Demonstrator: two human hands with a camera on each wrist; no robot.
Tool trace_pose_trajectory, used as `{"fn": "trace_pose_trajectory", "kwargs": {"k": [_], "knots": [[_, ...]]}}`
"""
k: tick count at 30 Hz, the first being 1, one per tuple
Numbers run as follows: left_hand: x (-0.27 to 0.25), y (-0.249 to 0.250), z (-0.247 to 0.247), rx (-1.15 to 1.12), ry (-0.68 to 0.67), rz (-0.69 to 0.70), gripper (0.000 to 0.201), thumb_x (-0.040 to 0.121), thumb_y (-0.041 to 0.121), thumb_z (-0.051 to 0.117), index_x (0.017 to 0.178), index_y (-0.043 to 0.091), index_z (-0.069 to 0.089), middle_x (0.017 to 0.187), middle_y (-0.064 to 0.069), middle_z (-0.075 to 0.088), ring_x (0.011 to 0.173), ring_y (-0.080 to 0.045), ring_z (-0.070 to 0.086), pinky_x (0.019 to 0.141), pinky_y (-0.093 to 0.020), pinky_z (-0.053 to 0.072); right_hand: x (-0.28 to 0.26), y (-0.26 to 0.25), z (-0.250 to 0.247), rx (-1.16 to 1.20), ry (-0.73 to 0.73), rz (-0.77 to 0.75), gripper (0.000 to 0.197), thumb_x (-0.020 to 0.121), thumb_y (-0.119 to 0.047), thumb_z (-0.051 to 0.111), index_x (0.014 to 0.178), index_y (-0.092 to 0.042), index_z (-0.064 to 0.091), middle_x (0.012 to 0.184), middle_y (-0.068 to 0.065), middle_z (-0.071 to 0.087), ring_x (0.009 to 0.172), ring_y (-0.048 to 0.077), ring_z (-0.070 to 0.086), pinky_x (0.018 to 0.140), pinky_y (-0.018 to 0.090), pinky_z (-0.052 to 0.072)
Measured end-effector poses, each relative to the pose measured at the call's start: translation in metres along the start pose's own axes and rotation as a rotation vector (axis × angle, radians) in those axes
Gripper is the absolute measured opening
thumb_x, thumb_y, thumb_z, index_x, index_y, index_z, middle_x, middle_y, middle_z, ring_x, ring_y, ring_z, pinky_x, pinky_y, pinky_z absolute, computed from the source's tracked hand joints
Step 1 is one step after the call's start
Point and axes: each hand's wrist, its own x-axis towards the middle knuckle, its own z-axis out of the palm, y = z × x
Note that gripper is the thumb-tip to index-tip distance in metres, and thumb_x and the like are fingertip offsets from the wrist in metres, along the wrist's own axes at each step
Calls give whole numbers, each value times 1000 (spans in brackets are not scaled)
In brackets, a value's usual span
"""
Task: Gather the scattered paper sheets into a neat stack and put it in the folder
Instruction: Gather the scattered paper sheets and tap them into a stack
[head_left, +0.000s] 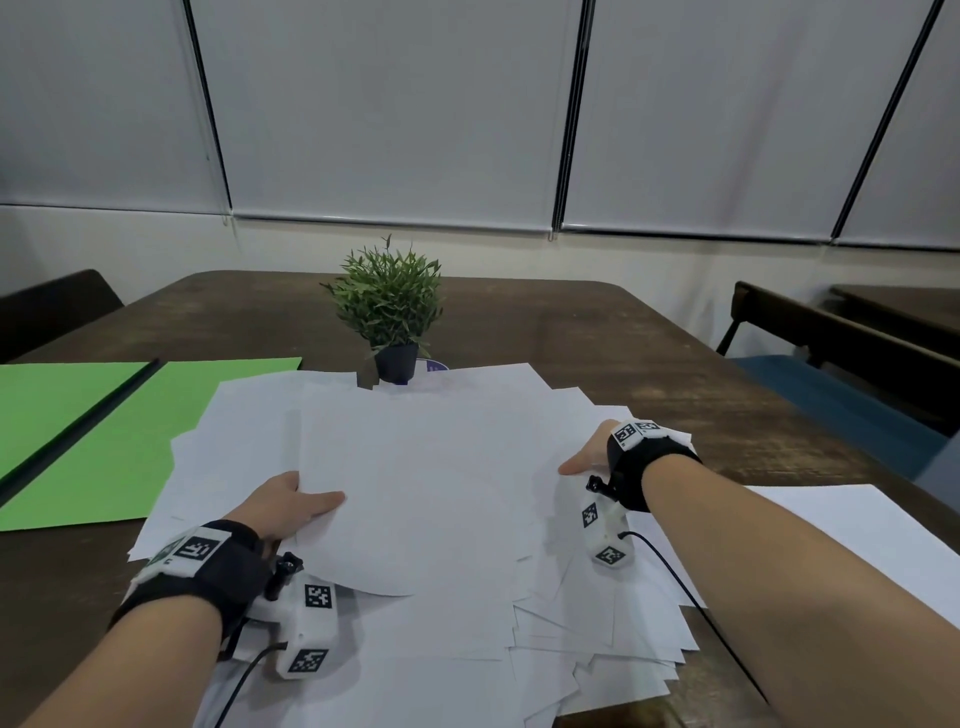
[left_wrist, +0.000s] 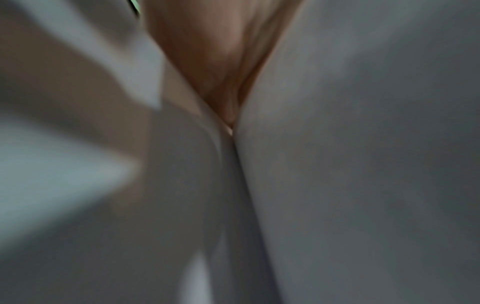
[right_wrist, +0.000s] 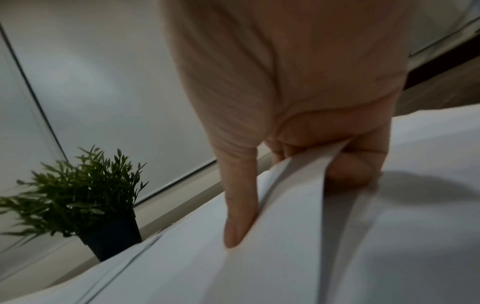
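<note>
A loose pile of white paper sheets (head_left: 426, 467) covers the middle of the dark wooden table (head_left: 649, 353), with edges fanned out toward me. My left hand (head_left: 291, 501) grips the pile's left edge, thumb on top and fingers under the sheets (left_wrist: 363, 164). My right hand (head_left: 587, 457) grips the right edge; in the right wrist view the thumb (right_wrist: 239, 205) presses on top of the sheets (right_wrist: 285, 236) and the fingers curl beneath them. An open green folder (head_left: 104, 441) lies flat at the left, partly under the paper.
A small potted plant (head_left: 389, 312) stands just behind the pile. One separate white sheet (head_left: 857, 535) lies at the right under my forearm. Chairs stand at the far left and right of the table.
</note>
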Motion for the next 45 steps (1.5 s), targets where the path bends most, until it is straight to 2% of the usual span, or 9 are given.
{"fn": "trace_pose_trajectory", "kwargs": {"k": [13, 17, 24, 35, 38, 40, 42, 44, 45], "knots": [[3, -3, 0, 36, 11, 11, 39, 80, 30, 75, 102, 1, 58, 104, -14, 66, 98, -33, 63, 92, -47, 51, 15, 2, 4, -47, 16, -37, 43, 70, -50, 79, 100, -21, 67, 93, 2, 64, 86, 23, 59, 76, 25, 45], [5, -4, 0, 57, 7, 19, 39, 82, 31, 74, 101, 1, 58, 104, -14, 66, 98, -33, 63, 89, -43, 50, 13, 5, 0, -36, 42, -14, 44, 83, -44, 66, 117, -16, 63, 105, 4, 64, 90, 25, 57, 79, 27, 45], [7, -2, -5, 104, -10, 22, 53, 89, 41, 63, 115, -4, 54, 115, -17, 63, 103, -35, 62, 97, -45, 47, 17, 32, -24, 251, 237, -62, 33, 83, -30, 62, 115, -21, 55, 117, 11, 64, 98, 31, 62, 93, 40, 50], [-12, 8, -7, -35, -15, -38, 75, 95, 57, 36, 143, 0, 35, 149, -15, 36, 134, -32, 39, 113, -41, 28, -36, 25, -64, 702, 414, -280, 40, 88, -14, 64, 127, -5, 56, 122, 14, 64, 109, 29, 60, 82, 26, 41], [-26, 13, -7, -199, -19, -104, 93, 87, 75, 24, 140, 2, 43, 140, -14, 49, 119, -32, 54, 97, -33, 44, -41, 2, -36, 701, 317, -318, 42, 88, -17, 67, 127, -3, 57, 122, 15, 64, 108, 31, 62, 85, 29, 46], [-37, 19, -9, -230, -86, -132, 98, 84, 79, 14, 108, -2, 64, 91, -17, 71, 69, -28, 69, 57, -19, 52, -39, -15, -10, 649, 234, -328, 42, 88, -20, 66, 126, -4, 58, 122, 15, 64, 108, 31, 62, 91, 34, 49], [-56, 32, -7, -223, -119, -91, 92, 88, 73, 8, 68, -2, 59, 43, -11, 57, 29, -20, 51, 30, -10, 31, -37, -30, 17, 571, 153, -339, 44, 89, -25, 65, 128, -5, 57, 127, 13, 61, 114, 30, 59, 97, 34, 46], [-68, 41, -4, -234, -176, -85, 91, 88, 72, 13, 66, -1, 63, 48, -13, 61, 33, -20, 56, 32, -12, 35, -38, -41, 39, 498, 74, -343, 47, 89, -28, 64, 130, -6, 55, 130, 12, 59, 118, 29, 55, 98, 30, 43], [-47, 29, -5, -259, -216, -87, 88, 86, 74, 22, 84, -1, 69, 69, -16, 71, 51, -23, 67, 43, -17, 47, -36, -44, 49, 454, 34, -343, 48, 89, -30, 65, 129, -7, 56, 129, 11, 59, 118, 29, 55, 96, 30, 43]]}}
